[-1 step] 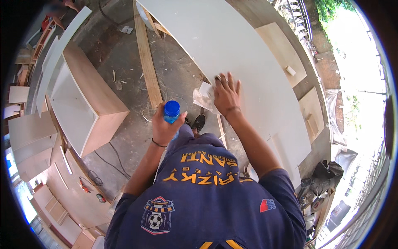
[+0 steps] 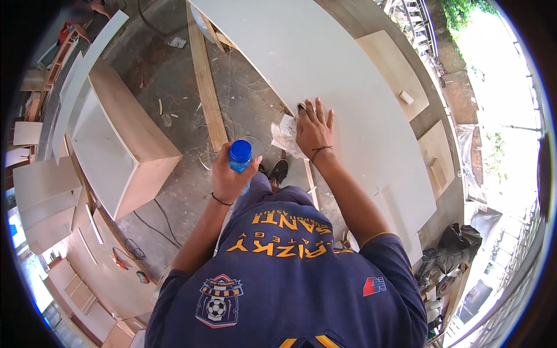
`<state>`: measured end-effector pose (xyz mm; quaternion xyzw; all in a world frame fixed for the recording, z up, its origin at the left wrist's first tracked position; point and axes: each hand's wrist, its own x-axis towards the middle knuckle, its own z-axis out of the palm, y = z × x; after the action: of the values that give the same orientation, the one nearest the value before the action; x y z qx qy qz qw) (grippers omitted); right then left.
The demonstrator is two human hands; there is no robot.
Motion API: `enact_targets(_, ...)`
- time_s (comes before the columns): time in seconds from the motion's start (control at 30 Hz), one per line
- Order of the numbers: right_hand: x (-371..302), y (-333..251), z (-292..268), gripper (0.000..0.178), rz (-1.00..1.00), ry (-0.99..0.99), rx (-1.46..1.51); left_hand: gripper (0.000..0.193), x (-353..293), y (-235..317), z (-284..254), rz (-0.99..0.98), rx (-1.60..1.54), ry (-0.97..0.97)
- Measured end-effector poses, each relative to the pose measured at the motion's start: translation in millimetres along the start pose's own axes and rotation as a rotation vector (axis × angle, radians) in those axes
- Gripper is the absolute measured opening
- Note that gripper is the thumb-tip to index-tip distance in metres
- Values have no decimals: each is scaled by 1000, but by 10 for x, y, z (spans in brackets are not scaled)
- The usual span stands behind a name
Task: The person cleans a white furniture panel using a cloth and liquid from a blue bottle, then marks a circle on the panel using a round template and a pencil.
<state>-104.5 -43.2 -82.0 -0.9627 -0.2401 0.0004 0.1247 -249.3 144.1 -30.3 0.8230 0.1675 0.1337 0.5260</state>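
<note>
My left hand (image 2: pixel 231 176) is closed round a clear bluish bottle with a blue cap (image 2: pixel 241 151), upright in front of my legs. On the large white panel (image 2: pixel 348 110), near its left edge, my right hand (image 2: pixel 315 130) lies palm down with the fingers stretched forward. A crumpled whitish rag (image 2: pixel 284 136) comes out from under that hand and hangs over the panel's edge. A bit of it shows by the index finger, and the thumb is mostly hidden.
A white and wood cabinet box (image 2: pixel 125 136) stands on the left. A long wooden plank (image 2: pixel 208 87) lies on the concrete floor ahead. Pale wood boards (image 2: pixel 400 72) rest right of the panel. Black bags (image 2: pixel 458 240) lie at the lower right, a cable (image 2: pixel 162 223) at the left.
My right hand has shifted slightly left on the white panel, toward its edge, and the rag's folds have changed a little. My left hand keeps the bottle in place.
</note>
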Motion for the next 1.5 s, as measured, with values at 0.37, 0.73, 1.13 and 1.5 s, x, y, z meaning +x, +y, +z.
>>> enact_targets(0.37, -110, -86, -11, 42, -44, -32, -13, 32, 48, 222, 22, 44, 43, -39)
enact_targets(0.73, -78, -164, 46, 45, -21, -6, -50, 33, 294, -102, -40, -1, -123, -64)
enact_targets(1.13, 544, -667, 262, 42, 224, 40, -79, 35, 932, -304, -433, 141, -100, -307)
enact_targets(1.5, -998, -255, 175, 44, 731, 16, -271, 33, 1320, -539, -707, 214, -14, -448)
